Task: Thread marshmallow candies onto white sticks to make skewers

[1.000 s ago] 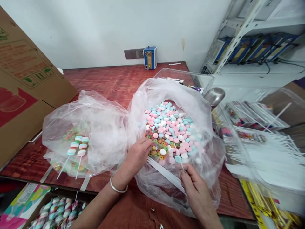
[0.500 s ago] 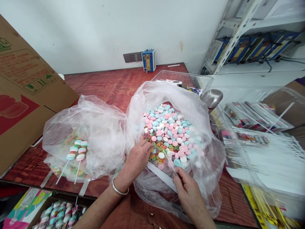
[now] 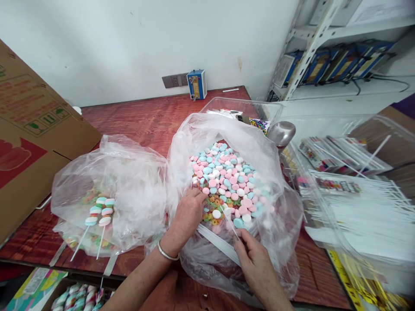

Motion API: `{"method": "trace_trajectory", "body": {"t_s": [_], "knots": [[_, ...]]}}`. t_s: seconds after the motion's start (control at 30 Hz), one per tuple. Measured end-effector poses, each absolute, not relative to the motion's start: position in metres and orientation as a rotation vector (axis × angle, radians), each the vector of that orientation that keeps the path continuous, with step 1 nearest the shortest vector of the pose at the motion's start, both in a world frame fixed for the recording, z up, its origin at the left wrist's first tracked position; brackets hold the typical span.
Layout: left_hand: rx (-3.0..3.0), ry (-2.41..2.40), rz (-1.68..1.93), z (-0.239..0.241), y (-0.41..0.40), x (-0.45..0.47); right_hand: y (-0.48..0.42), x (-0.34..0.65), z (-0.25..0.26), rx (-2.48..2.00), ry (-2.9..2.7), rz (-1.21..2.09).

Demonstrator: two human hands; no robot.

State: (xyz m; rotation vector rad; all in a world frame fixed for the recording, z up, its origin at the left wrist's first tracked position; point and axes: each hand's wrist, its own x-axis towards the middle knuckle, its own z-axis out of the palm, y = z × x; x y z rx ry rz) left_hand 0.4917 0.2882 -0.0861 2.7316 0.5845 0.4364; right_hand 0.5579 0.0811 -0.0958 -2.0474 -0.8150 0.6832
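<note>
My right hand (image 3: 256, 261) pinches a thin white stick (image 3: 229, 220), whose upper end points into the candies. Bent over the left edge of the candy heap, my left hand (image 3: 190, 207) has its fingers drawn together; what they hold, if anything, is hidden. Pink, blue and white candies (image 3: 223, 172) fill a large clear plastic bag (image 3: 272, 147), with small orange and green ring gummies (image 3: 214, 202) at the near side. A bundle of white sticks (image 3: 218, 242) lies across the bag's front, just below my hands.
Two candy skewers (image 3: 105, 211) rest on another plastic bag (image 3: 139, 172) at left, beside a cardboard box (image 3: 35, 121). A metal scoop (image 3: 281, 133) stands behind the bag. At right, a clear bin (image 3: 327, 216) holds white sticks. Wrapped skewers (image 3: 78, 298) fill a box below the table edge.
The view has shifted slightly, so the table and bags appear a little to the left. Both hands keep nearly the same pose over the candies, the stick still in my right.
</note>
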Motion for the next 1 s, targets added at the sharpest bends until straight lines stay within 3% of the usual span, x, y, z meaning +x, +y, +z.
{"method": "trace_trajectory", "body": {"t_s": [0.4,0.63,0.83,1.0], "knots": [[2.704,0.575,0.568,-0.082,0.279,0.496,0.082,0.572,-0.090,-2.340,-0.834,0.558],[2.722,0.337,0.318,-0.082,0.249,0.518,0.070,0.575,-0.090,-2.320,-0.778,0.509],[2.506,0.358,0.586,-0.083,0.263,0.503,0.058,0.566,-0.094,-2.261,-0.762,0.519],[2.638,0.222,0.465,-0.089,0.265,0.482,0.061,0.562,-0.095,-2.251,-0.768,0.570]]}}
